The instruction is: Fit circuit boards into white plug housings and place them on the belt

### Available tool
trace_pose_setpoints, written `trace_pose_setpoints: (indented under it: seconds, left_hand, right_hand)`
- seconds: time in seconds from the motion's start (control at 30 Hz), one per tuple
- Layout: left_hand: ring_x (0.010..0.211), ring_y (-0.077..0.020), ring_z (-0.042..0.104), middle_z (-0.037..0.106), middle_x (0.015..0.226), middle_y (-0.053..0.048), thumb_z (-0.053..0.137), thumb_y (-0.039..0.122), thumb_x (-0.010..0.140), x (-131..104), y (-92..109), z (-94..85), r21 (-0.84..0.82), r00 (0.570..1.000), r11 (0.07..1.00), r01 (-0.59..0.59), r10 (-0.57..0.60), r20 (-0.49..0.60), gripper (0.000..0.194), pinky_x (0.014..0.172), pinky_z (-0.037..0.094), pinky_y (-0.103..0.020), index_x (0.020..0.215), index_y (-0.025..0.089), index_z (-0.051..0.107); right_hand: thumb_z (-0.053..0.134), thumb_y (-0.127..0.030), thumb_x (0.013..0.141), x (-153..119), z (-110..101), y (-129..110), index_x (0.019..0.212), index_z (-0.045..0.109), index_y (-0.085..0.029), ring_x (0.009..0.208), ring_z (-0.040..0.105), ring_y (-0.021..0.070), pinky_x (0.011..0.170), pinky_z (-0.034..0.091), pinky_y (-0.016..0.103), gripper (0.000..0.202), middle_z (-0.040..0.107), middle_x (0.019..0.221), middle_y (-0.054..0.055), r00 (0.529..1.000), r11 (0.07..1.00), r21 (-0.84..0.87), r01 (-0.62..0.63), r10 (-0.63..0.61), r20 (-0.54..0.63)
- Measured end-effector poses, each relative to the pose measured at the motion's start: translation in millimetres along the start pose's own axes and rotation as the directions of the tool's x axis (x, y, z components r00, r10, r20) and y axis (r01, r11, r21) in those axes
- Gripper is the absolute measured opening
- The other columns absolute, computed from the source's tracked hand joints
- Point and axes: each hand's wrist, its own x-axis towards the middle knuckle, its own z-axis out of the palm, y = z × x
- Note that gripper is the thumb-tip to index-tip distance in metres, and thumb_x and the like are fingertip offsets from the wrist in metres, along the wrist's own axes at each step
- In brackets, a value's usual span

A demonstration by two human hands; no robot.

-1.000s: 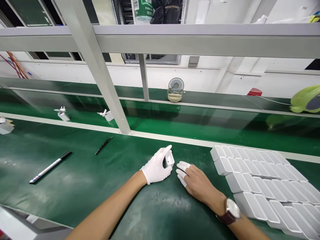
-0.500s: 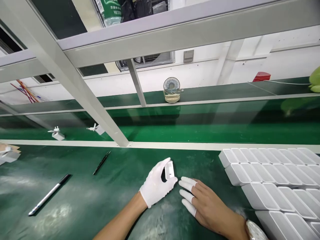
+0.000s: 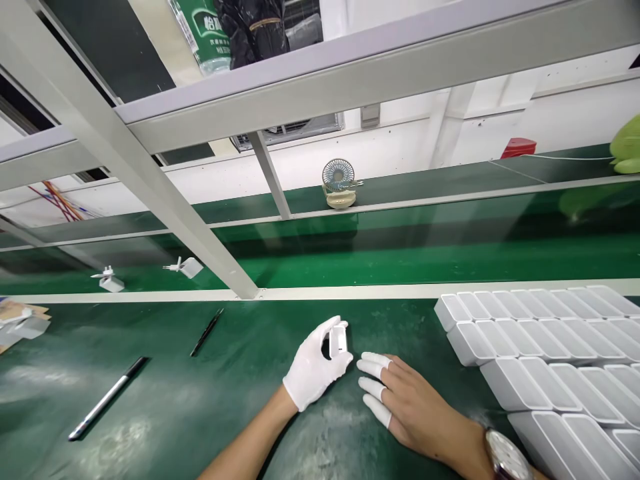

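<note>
My left hand (image 3: 316,368), in a white glove, grips a small white plastic box-shaped piece (image 3: 339,341) between thumb and fingers, just above or on the green tabletop. A small dark slot shows on the piece's face; its exact kind cannot be told. Just to the right, my right hand (image 3: 400,403) lies low over the table with its fingers stretched toward the left hand. White finger cots cover several of its fingertips, and it holds nothing. A wristwatch (image 3: 507,453) is on the right wrist.
Rows of white plastic cases (image 3: 540,347) fill the right side. A silver pen (image 3: 107,400) and a black pen (image 3: 207,332) lie left. White plug adapters (image 3: 190,267) sit on the green belt behind the metal post (image 3: 185,213). A small fan (image 3: 339,181) stands farther back.
The camera view has shifted slightly. My left hand keeps hold of the white piece, which looks turned a little; the right hand stays nearly in place.
</note>
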Motion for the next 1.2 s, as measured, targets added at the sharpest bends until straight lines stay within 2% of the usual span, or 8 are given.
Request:
trace_pose_setpoints:
  seconds: [0.3,0.4,0.5,0.6,0.73,0.87,1.1,1.2]
  left_hand:
    - [0.124,-0.0253,0.059,0.062,0.136,-0.01,0.075,0.031,0.077,0,5,2.5,-0.028,0.999,0.998,0.049,-0.05,-0.021,0.066,0.112,0.042,-0.046,0.137,0.019,0.05]
    - [0.126,-0.0252,0.057,0.059,0.139,-0.01,0.08,0.024,0.068,-1,9,1.3,-0.027,0.998,0.998,0.058,-0.058,-0.018,0.08,0.113,0.041,-0.045,0.141,0.019,0.046]
    - [0.127,-0.0244,0.055,0.054,0.143,-0.01,0.081,0.017,0.064,-1,13,-3.4,-0.03,0.999,1.0,0.0,0.001,0.048,0.098,0.112,0.042,-0.044,0.15,0.022,0.035]
    - [0.119,-0.0234,0.059,0.059,0.132,-0.007,0.08,0.022,0.07,0,16,-7.9,-0.009,0.995,1.0,-0.022,0.022,0.1,0.083,0.109,0.043,-0.044,0.145,0.026,0.046]
    - [0.111,-0.0234,0.061,0.062,0.117,-0.004,0.084,0.017,0.063,1,20,-8.5,0.027,0.996,0.999,-0.019,0.017,0.085,0.059,0.104,0.046,-0.041,0.119,0.025,0.066]
    - [0.108,-0.023,0.062,0.063,0.114,-0.002,0.084,0.018,0.062,1,22,-7.0,0.064,0.998,0.998,0.002,-0.006,0.065,0.053,0.101,0.048,-0.04,0.112,0.025,0.067]
    - [0.104,-0.0225,0.064,0.064,0.116,-0.004,0.079,0.024,0.071,-1,21,-7.1,0.114,0.997,0.993,-0.044,0.036,0.069,0.044,0.098,0.051,-0.04,0.113,0.023,0.066]
    - [0.109,-0.0233,0.063,0.063,0.12,-0.006,0.077,0.022,0.072,-2,18,-10.4,0.116,0.992,0.989,-0.089,0.079,0.093,0.05,0.102,0.05,-0.041,0.121,0.024,0.064]
  right_hand:
    - [0.052,-0.016,0.097,4,-4,-2,0.127,0.062,-0.017,0.12,0.061,0.0314,0.098,0.053,0.049,0.031,0.068,0.123,0.014,0.999,1.0,-0.015,0.023,-0.024,-0.039]
    - [0.052,-0.016,0.097,2,-5,-2,0.127,0.062,-0.017,0.119,0.062,0.032,0.098,0.053,0.05,0.031,0.068,0.121,0.015,0.998,0.999,-0.017,0.03,-0.031,-0.046]
    - [0.054,-0.016,0.096,1,-4,-2,0.126,0.062,-0.016,0.12,0.061,0.0318,0.1,0.051,0.051,0.03,0.067,0.122,0.015,0.998,0.999,-0.014,0.036,-0.036,-0.046]
    - [0.054,-0.015,0.096,1,-4,-1,0.117,0.065,-0.016,0.121,0.06,0.0308,0.1,0.051,0.05,0.023,0.067,0.121,0.015,0.999,0.999,0.002,0.036,-0.036,-0.04]
    - [0.055,-0.015,0.095,0,-3,0,0.107,0.067,-0.017,0.121,0.059,0.0294,0.102,0.049,0.049,0.017,0.068,0.116,0.013,1.0,1.0,0.013,0.013,-0.013,-0.023]
    - [0.057,-0.016,0.093,-2,0,0,0.097,0.066,-0.019,0.116,0.061,0.0276,0.102,0.049,0.047,0.011,0.068,0.109,0.011,0.999,1.0,0.013,0.014,-0.013,-0.038]
    - [0.06,-0.018,0.09,-8,6,-1,0.083,0.065,-0.021,0.096,0.063,0.0245,0.102,0.049,0.046,0.009,0.066,0.088,0.008,0.996,0.998,0.016,0.058,-0.057,-0.064]
    - [0.061,-0.018,0.088,-9,8,-1,0.081,0.066,-0.021,0.094,0.064,0.0239,0.103,0.049,0.046,0.009,0.067,0.087,0.007,0.994,0.995,0.023,0.093,-0.091,-0.067]
